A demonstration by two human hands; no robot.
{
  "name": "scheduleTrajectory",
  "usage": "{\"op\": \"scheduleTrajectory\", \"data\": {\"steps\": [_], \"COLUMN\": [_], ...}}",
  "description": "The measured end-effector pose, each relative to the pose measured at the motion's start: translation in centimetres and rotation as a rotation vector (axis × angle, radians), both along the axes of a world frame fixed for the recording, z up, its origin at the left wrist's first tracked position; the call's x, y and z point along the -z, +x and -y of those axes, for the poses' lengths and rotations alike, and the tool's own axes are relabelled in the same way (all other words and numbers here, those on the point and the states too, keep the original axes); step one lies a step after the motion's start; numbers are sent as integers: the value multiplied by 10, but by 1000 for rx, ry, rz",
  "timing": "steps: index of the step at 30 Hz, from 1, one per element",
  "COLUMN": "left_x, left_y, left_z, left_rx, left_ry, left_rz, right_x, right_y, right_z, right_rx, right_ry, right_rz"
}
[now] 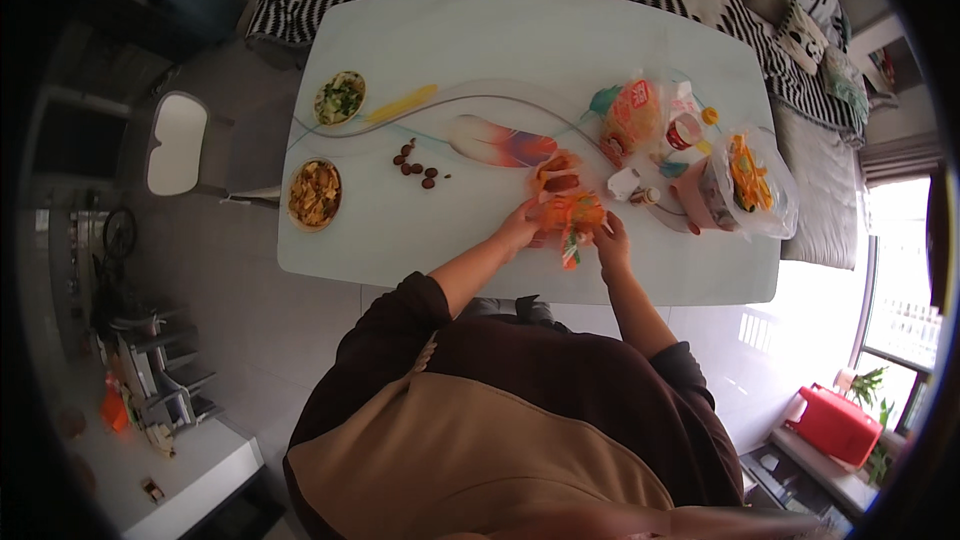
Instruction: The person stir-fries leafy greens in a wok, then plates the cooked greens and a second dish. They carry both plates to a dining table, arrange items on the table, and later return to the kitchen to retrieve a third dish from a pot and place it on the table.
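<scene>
An orange plastic food package (pixel 571 211), partly see-through, is held between my two hands over the near side of the table. My left hand (pixel 517 231) grips its left side. The fingers of my right hand (pixel 613 241) pinch its right edge. A strip of the wrapper with a green patch hangs down towards me. Just beyond it lies another clear and orange packet (pixel 559 174) with something reddish-brown inside. A white crumpled piece (pixel 623 184) and a small jar (pixel 645 196) stand to the right. What the package contains is blurred.
The pale glass table (pixel 480 30) carries a bowl of greens (pixel 340 99), a bowl of brown chip-like pieces (pixel 315 195) and several round brown items (pixel 412 168). Rightward are a large red-printed bag (pixel 631 116), a red-and-white tub (pixel 683 132) and a pink bin (pixel 694 195) lined with plastic.
</scene>
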State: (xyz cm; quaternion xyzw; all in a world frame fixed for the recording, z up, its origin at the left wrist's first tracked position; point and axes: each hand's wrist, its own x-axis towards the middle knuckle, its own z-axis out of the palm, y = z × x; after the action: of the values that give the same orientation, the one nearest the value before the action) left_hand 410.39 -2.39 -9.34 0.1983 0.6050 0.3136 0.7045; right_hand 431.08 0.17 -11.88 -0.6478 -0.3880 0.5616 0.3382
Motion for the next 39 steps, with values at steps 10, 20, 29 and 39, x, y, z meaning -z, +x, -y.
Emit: {"op": "scheduleTrajectory", "data": {"steps": [10, 20, 29, 39], "left_x": [22, 18, 44, 43], "left_y": [-141, -212, -225, -153], "left_z": [35, 8, -27, -32], "left_rx": [13, 384, 373, 294], "left_ry": [504, 372, 894, 935], "left_rz": [-1222, -1379, -1303, -1170], "right_x": [-53, -74, -82, -91], "right_y": [34, -1, -17, -40], "right_z": [47, 85, 108, 113], "right_rx": [19, -93, -7, -148], "right_ry": [-146, -236, -279, -346], "right_rz": [48, 35, 74, 78]}}
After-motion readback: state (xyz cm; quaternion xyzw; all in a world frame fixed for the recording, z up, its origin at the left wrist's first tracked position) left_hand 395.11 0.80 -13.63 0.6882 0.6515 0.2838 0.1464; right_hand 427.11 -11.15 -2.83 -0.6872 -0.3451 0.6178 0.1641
